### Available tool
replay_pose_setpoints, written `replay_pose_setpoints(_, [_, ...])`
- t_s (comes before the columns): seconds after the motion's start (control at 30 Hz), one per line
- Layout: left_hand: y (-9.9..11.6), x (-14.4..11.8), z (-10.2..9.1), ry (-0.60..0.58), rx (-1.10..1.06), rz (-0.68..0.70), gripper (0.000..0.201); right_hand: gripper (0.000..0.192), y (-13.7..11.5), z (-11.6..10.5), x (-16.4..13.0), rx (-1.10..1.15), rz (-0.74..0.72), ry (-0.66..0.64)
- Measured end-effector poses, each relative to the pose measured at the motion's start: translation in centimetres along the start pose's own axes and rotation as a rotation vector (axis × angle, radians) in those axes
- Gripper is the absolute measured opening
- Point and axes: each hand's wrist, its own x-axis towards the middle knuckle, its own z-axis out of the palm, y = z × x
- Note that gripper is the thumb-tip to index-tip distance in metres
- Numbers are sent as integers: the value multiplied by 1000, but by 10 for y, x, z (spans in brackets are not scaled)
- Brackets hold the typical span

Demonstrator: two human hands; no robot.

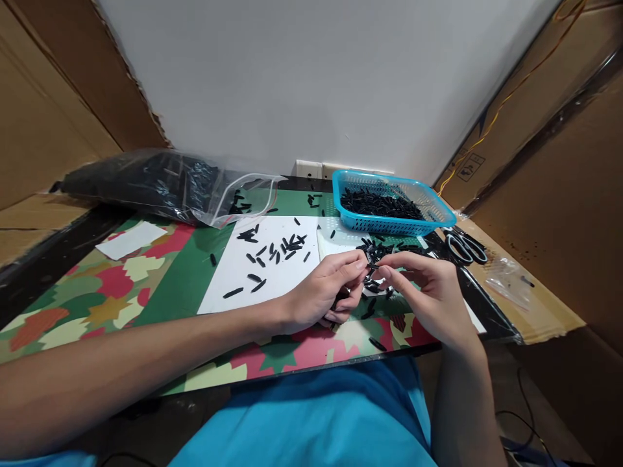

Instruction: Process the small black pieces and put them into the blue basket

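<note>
My left hand [327,288] is closed above the table's near side, with thumb and forefinger pinching one end of a small black strip [372,266]. More dark bits show under its curled fingers, but I cannot make out what they are. From the other side, my right hand [431,292] pinches the same strip between thumb and fingertips. Below and behind the hands lies a heap of similar black pieces [377,248], partly hidden by my fingers. Several more black pieces [292,245] are scattered over a white sheet [282,285] to the left.
A blue basket [394,224] of black pieces stands at the back right, with scissors [464,248] beside it. A plastic bag [146,181] of dark contents lies at the back left. Cardboard [555,149] walls the sides; a white wall [302,84] rises behind the patterned table [165,285].
</note>
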Motion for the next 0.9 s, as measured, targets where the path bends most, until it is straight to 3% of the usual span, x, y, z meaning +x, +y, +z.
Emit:
replay_pose_setpoints(0.43, [-2,1,-3,-29,-33,12,33,4,2,1,2,135,14,9])
replay_pose_setpoints(0.9, [-2,1,-3,-34,-51,17,33,5,7,3,1,146,-28,28])
